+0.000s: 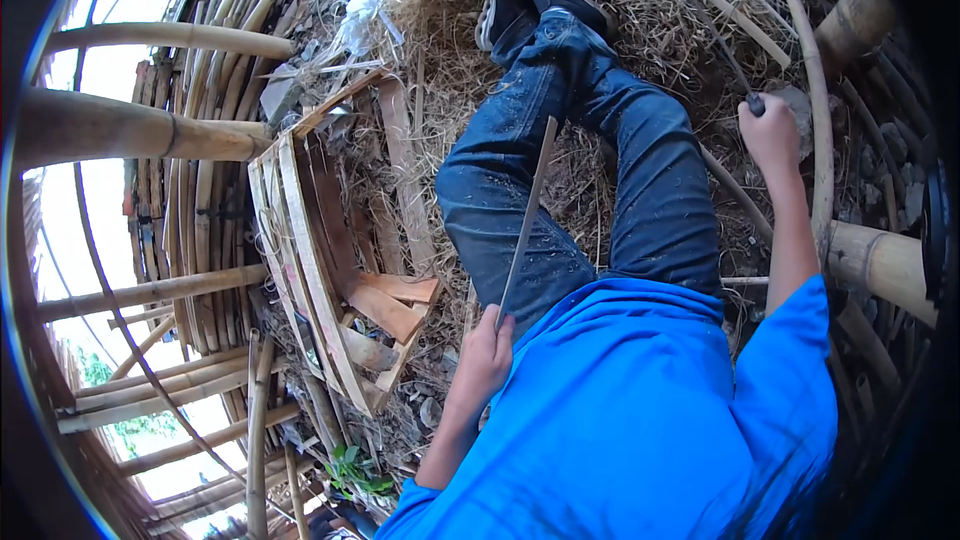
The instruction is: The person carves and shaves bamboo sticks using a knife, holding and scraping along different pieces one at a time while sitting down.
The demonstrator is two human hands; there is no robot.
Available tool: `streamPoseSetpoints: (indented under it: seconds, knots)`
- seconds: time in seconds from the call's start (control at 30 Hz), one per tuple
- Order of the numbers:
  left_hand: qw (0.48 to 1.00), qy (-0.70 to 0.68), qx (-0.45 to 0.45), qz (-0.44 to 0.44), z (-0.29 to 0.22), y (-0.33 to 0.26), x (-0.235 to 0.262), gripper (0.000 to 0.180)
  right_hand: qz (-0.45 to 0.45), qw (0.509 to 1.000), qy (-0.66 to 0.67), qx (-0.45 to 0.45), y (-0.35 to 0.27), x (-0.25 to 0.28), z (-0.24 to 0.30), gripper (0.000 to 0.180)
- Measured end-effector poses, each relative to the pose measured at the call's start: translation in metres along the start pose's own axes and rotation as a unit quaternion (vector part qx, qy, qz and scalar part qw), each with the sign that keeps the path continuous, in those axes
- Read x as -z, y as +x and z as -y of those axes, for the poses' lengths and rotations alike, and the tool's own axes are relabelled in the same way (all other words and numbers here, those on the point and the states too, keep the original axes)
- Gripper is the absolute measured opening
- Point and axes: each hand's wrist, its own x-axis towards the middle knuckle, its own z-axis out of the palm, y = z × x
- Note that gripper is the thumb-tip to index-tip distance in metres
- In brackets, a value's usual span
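My left hand point(487, 355) is closed round the lower end of a thin, flat bamboo strip point(527, 215). The strip slants up across my thigh, its far end between my knees. Out to the right, my right hand point(770, 130) grips the dark handle of a long-bladed knife point(737, 73). Its narrow blade points forward and left over the shavings, well apart from the strip. My legs in blue jeans point(640, 180) stretch forward, ankles crossed, with small shavings on the cloth.
An open wooden crate point(320, 270) with loose wood pieces lies on my left, beside a bamboo pole wall point(215, 200). Piled shavings point(440, 0) surround my shoes. Bamboo poles point(880, 260) and stones point(800, 115) border my right side.
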Motion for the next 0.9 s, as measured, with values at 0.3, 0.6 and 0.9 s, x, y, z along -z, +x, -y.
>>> streamPoseSetpoints:
  seconds: [0.3, 0.6, 0.9]
  knots:
    - [0.997, 0.062, -0.05, 0.017, -0.04, 0.021, -0.002, 0.012, 0.224, 0.928, 0.093, 0.282, -0.136, -0.029, 0.1, 0.019]
    - [0.995, 0.079, -0.052, 0.028, -0.033, -0.002, 0.0, 0.009, 0.118, 0.986, -0.087, 0.075, -0.019, -0.052, 0.028, 0.023]
    - [0.892, -0.365, 0.12, 0.237, -0.01, 0.033, 0.013, 0.025, 0.06, 0.961, 0.269, 0.014, -0.071, -0.055, 0.023, 0.03]
